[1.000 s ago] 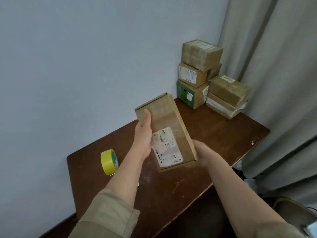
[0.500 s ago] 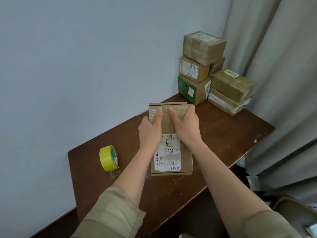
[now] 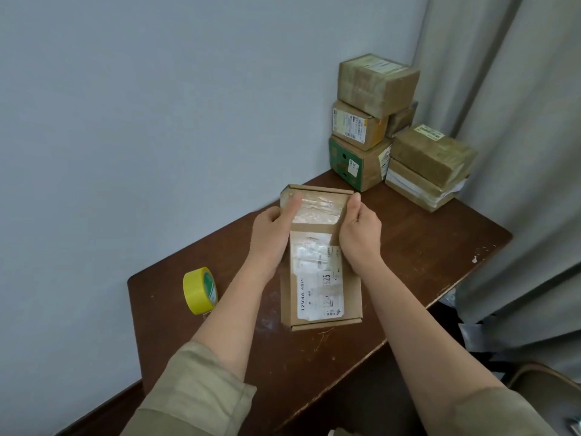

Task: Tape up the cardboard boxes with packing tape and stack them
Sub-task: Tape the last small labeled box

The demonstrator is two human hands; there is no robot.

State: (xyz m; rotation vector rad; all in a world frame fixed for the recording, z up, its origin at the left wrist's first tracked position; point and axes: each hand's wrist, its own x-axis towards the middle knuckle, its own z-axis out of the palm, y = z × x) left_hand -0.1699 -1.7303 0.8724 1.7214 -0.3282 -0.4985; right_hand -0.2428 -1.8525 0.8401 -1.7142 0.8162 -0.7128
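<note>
flat carton pressed at its far end by both hands

a long, flat cardboard box (image 3: pixel 320 256) lies on the dark brown wooden table (image 3: pixel 424 247), its matte top carrying a white shipping label (image 3: pixel 317 278) and a glossy, wrinkled strip of clear tape (image 3: pixel 317 207) across the far end. the left hand (image 3: pixel 272 234) grips the box's edge at 9 o'clock, thumb laid flat on the tape and fingers curled round the side. the right hand (image 3: pixel 360 231) grips the 3 o'clock edge, thumb up along the corner, fingers folded against the side. at 8 o'clock from the box, well apart, a roll of yellow tape (image 3: pixel 200 290) stands on its rim. at 1 o'clock, in the table's corner, sit two stacks of blocky, tape-wrapped boxes (image 3: pixel 377 83), one with a green side (image 3: pixel 344 160). a smooth pale wall (image 3: pixel 157 121) and folded grey curtain (image 3: pixel 518 121) stand behind.
</note>
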